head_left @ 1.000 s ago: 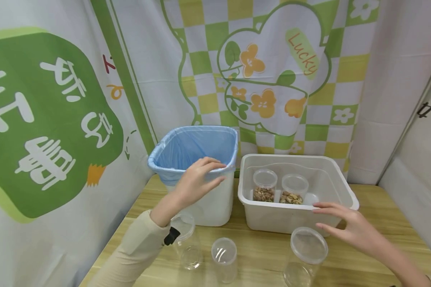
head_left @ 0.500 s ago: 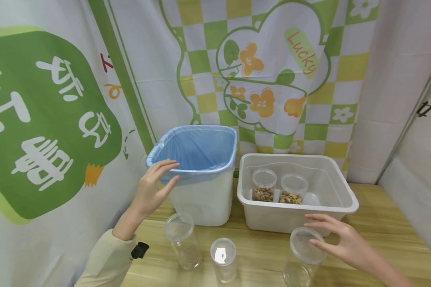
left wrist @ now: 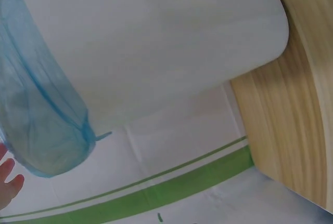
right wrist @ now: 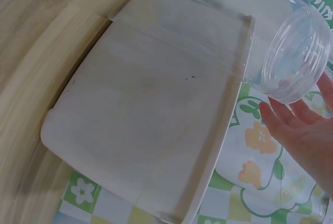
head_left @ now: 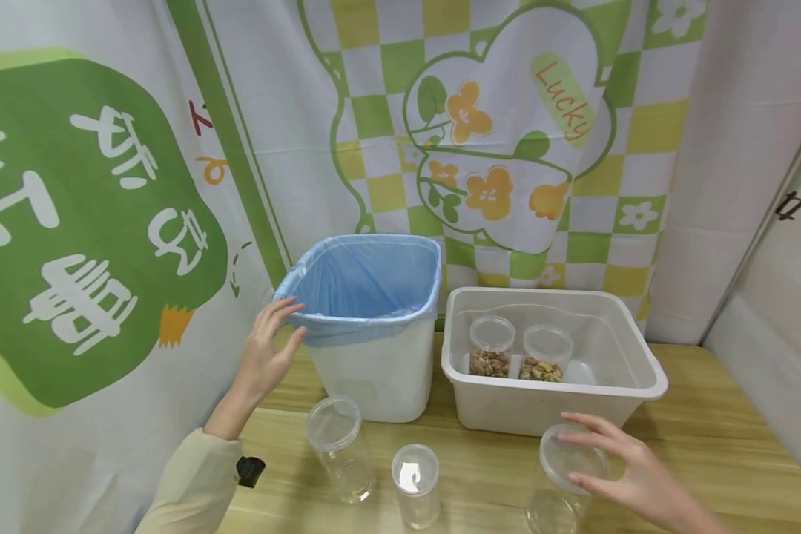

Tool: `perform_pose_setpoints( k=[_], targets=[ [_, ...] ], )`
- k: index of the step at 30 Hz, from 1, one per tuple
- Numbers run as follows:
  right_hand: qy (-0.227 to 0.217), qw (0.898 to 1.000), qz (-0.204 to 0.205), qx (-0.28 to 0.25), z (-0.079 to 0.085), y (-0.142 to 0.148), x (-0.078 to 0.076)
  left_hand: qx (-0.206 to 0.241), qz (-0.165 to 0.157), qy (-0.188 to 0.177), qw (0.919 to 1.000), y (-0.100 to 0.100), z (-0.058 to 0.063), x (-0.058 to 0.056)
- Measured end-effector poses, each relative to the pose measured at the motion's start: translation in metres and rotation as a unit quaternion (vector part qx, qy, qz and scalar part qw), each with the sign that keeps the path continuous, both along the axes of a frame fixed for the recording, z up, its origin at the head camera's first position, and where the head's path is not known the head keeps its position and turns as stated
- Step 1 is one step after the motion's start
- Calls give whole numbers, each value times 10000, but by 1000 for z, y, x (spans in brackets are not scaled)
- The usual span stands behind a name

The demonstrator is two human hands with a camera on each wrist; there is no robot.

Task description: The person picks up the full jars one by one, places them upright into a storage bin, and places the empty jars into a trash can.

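Right now my right hand (head_left: 624, 471) is curved at the lid of a clear, tall jar (head_left: 552, 512), thumb and fingers apart; I cannot tell whether my fingertips touch its rim. That jar stands on the wooden table (head_left: 483, 478), in front of the pale tub (head_left: 517, 408). My left hand (head_left: 263, 360) holds nothing, fingers loosely spread, just beside the left edge of the white bin (head_left: 377, 382), whose blue liner (head_left: 370, 282) is folded over the rim.

Under it all, the tabletop is pale and yellowish, with streaky grain and a seam running across it. Another tall jar (head_left: 343, 460) and a slimmer one (head_left: 417, 478) stand apart on its near part. Inside the tub, two nut jars (head_left: 490, 362) sit side by side.

Around me, cloth covers the walls: behind, a checkered green-and-yellow hanging (head_left: 387, 67) with orange flowers and the word "Lucky"; to my left, a white sheet (head_left: 254, 89) carrying a big green patch with white characters; to my right, another pale sheet (head_left: 767, 311), marked in black.
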State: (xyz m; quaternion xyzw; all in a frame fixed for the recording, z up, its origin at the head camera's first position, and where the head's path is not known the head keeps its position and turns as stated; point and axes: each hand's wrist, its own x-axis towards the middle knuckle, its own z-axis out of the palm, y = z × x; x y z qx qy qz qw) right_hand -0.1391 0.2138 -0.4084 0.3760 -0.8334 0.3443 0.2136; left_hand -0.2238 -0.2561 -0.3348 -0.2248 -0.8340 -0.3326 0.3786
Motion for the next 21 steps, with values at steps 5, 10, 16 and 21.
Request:
perform_pose_setpoints(
  k=[5, 10, 16, 21],
  targets=[
    [-11, 10000, 27, -59, -8, 0, 0, 130, 0, -394, 9991, -6, -5, -7],
    [-2, 9997, 171, -198, -14, 0, -1, 261, -31, -482, 9985, -10, -9, -11],
    [343, 9966, 478, -584, -21, 0, -4, 526, 74, -345, 9980, -9, -12, -15],
    [235, 9967, 459, -632, -22, 0, -4, 722, 226, -352, 9965, -7, -15, -17]
  ],
)
